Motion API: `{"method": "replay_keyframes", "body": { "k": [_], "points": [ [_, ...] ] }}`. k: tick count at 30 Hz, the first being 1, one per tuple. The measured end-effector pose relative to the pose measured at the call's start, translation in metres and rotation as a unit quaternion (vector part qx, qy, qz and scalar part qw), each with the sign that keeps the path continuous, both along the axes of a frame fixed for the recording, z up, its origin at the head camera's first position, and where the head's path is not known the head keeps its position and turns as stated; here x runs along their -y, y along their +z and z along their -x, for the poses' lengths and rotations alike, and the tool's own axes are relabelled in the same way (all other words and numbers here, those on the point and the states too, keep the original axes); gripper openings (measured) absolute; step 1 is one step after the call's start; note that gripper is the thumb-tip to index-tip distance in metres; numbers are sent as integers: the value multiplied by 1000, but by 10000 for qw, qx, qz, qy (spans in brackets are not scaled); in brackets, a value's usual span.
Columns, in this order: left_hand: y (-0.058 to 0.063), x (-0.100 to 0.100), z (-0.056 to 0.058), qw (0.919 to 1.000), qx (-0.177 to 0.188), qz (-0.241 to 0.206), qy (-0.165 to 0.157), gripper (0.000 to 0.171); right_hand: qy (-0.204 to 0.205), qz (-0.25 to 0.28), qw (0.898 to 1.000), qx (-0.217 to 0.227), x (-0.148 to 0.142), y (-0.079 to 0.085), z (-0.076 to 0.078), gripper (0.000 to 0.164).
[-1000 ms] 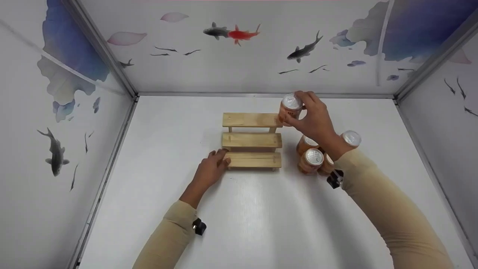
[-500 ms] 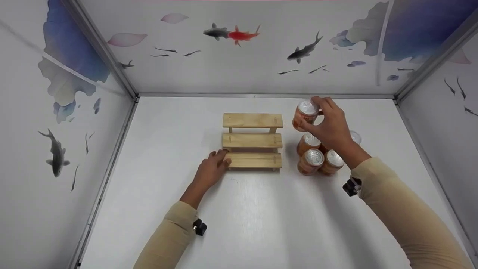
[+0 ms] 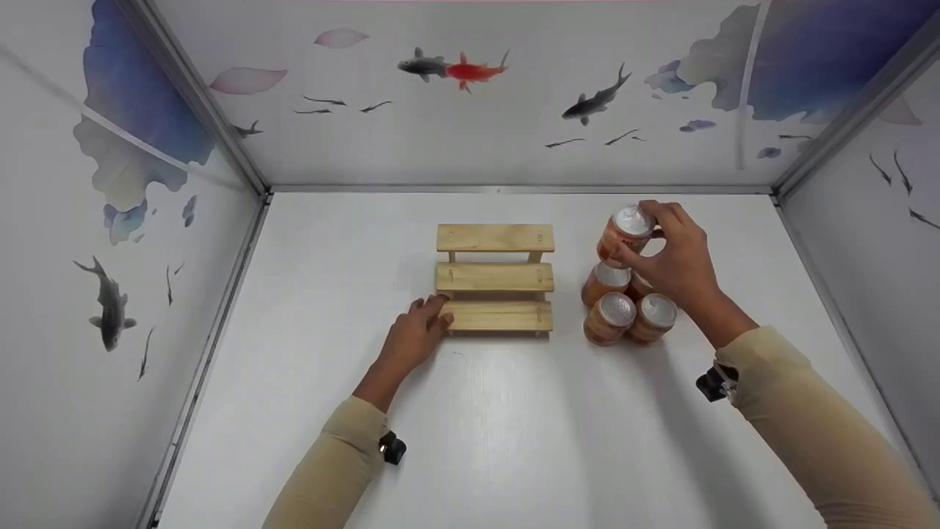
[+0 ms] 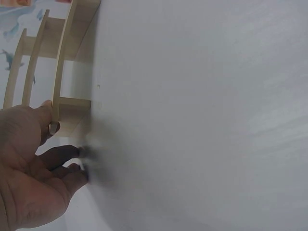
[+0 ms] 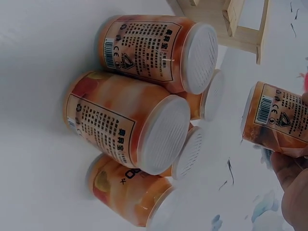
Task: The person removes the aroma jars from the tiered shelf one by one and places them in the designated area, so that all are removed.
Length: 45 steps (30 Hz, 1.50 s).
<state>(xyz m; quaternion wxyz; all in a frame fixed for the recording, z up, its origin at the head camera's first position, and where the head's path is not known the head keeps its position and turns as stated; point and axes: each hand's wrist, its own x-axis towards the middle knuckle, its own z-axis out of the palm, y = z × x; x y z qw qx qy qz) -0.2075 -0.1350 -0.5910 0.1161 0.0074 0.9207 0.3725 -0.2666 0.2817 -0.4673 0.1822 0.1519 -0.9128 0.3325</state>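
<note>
My right hand (image 3: 679, 257) grips an orange printed can (image 3: 624, 234) with a silvery top, thumb on the near side and fingers on the far side. The held can (image 5: 274, 115) is up off the table in the right wrist view, beyond several similar cans (image 5: 103, 122) that stand close together. In the head view it overlaps the rear of that group. With thumb and index finger, my left hand (image 3: 415, 334) pinches the left end of the lowest board of a three-step wooden rack (image 3: 496, 278). The other fingers (image 4: 67, 154) are curled below the board in the left wrist view.
White table (image 3: 470, 441) bounded by walls printed with fish and leaf shapes. A metal rail (image 3: 382, 189) runs along the back edge. The standing cans (image 3: 611, 317) are just right of the rack.
My right hand has moved right and toward me with the can, away from the rack's top board to over the other cans. My left hand has stayed at the rack.
</note>
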Motion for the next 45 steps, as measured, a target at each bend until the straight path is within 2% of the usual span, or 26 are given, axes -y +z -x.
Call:
{"method": "replay_keyframes", "body": {
  "k": [11, 19, 25, 31, 45],
  "points": [
    [1, 0, -2, 9997, -203, 33, -128, 53, -181, 166, 9997, -60, -28, -8, -16, 63],
    [2, -2, -3, 9998, -119, 45, -125, 55, -392, 322, 9987, -34, -47, -14, -29, 65],
    [1, -1, -4, 9996, -232, -34, -184, 53, -543, 369, 9978, -56, -60, -16, -39, 66],
    [2, 0, -4, 9994, -292, -74, -183, 52, -665, 272, 9974, -15, -70, -14, -47, 66],
    [3, 0, -3, 9997, -197, 41, -161, 53, -854, 129, 9962, -98, -94, -25, -61, 67]
  ]
}}
